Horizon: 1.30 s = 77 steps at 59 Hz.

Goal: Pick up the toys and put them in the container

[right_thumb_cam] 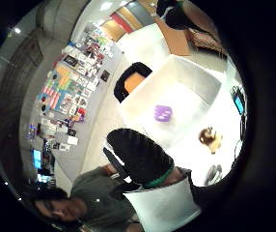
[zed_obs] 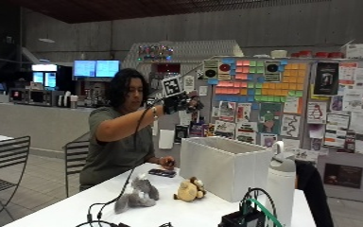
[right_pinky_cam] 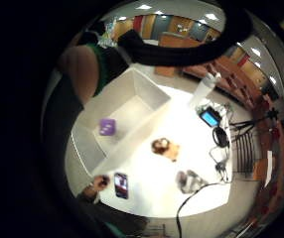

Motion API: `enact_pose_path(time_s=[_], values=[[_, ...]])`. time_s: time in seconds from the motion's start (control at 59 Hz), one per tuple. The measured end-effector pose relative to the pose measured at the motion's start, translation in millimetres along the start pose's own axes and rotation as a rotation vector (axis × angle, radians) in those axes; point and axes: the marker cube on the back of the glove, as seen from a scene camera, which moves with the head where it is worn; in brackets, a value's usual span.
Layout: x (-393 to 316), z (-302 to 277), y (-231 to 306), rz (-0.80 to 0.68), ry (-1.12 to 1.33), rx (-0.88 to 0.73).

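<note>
A grey plush toy (zed_obs: 137, 195) is seen lying on the white worktop (zed_obs: 181, 215) nearest the outside camera, with black cables trailing just beside it. A little further along, a tan and brown plush toy (zed_obs: 190, 190) sits upright on the worktop, close to the side of the white container (zed_obs: 227, 163) but apart from it. A dark phone (zed_obs: 162, 173) lies flat near the person's bare hand (zed_obs: 166, 162), which rests on the worktop. Inside the container, a purple toy (right_pinky_cam: 106, 127) is shown lying on its floor in both palm views. The gloved right hand (zed_obs: 180, 101) is held raised high above the container, well apart from every toy. Whether its fingers are straight or curled cannot be told; nothing is seen held in them. A white bottle (zed_obs: 281, 177) stands beside the container.
</note>
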Motion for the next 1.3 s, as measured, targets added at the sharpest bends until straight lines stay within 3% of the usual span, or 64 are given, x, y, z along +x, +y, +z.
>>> enact_pose_path(time_s=[0.102,0.169,0.254,0.373,0.576,0.711,0.915,1.067,1.237,1.27,1.304], values=[[33.9,20.4,67.7,0.095,0.126,-0.077],[60.3,43.6,123.2,0.047,0.104,-0.160],[106.8,82.9,170.8,0.409,0.121,-0.235],[184.0,143.2,230.9,0.585,0.104,-0.284],[228.7,228.6,276.9,0.549,0.051,-0.299],[228.5,249.3,274.5,0.472,0.032,-0.119],[232.3,237.8,265.3,0.478,0.062,0.099],[187.3,130.0,213.0,0.326,0.103,0.477],[89.7,-28.4,144.9,-0.420,-0.268,0.636],[70.1,-54.9,126.8,-0.494,-0.307,0.651],[53.9,-75.0,103.3,-0.455,-0.308,0.657]])
